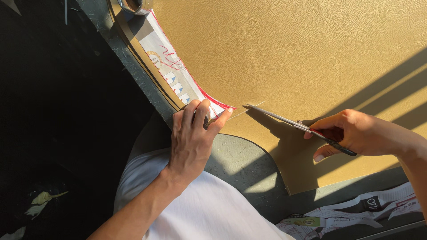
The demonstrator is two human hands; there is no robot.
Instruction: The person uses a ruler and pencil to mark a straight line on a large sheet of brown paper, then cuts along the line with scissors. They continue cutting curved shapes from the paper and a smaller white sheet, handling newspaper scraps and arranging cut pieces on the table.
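A large tan sheet of grained leatherette lies over a grey-green table. My left hand presses down the pointed end of a printed paper pattern strip with a red-marked edge, at the sheet's cut border. My right hand grips a pair of scissors by dark red and black handles. The blades point left and lie on the sheet, their tip just right of the pattern's point. A thin pale line runs from the blade tip along the sheet.
The grey-green table edge shows in the curved cut-out below my hands. A tape roll sits at the top. Printed papers lie at the bottom right. My white shirt fills the bottom middle. The floor at left is dark.
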